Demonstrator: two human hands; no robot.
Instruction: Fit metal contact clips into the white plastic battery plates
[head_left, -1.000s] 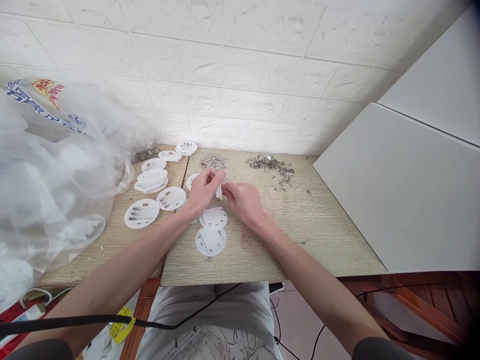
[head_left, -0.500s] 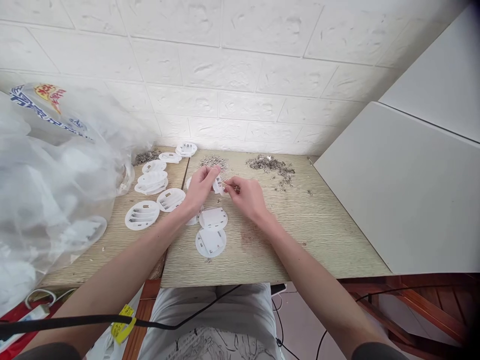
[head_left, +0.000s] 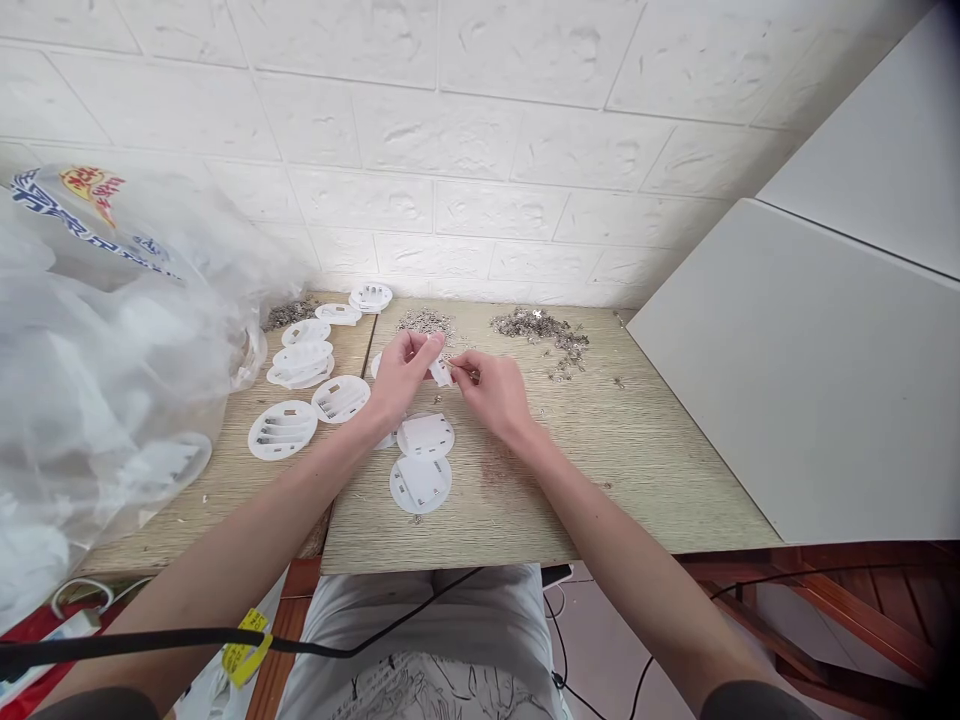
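My left hand [head_left: 403, 382] is closed around a white plastic battery holder [head_left: 440, 374], held tilted above the table; most of it is hidden by the fingers. From the right, my right hand [head_left: 493, 392] pinches a thin, yellowish stick-like tool [head_left: 451, 363], its tip close to the holder's edge. Whether the tip touches is too small to tell. Below the hands, two round white battery holders [head_left: 420, 485] overlap, flat side up. More round holders [head_left: 283, 430] lie left of my left forearm, some with battery slots facing up.
Small metal pieces form piles near the wall: one behind my hands [head_left: 424, 320], a darker one to the right [head_left: 541, 328], another at left [head_left: 291, 314]. A large clear plastic bag [head_left: 142, 350] fills the left side. A grey-white panel [head_left: 810, 380] leans at right.
The white battery holder has turned slightly in my left hand. Both hands stay in nearly the same place, and the view has shifted a little.
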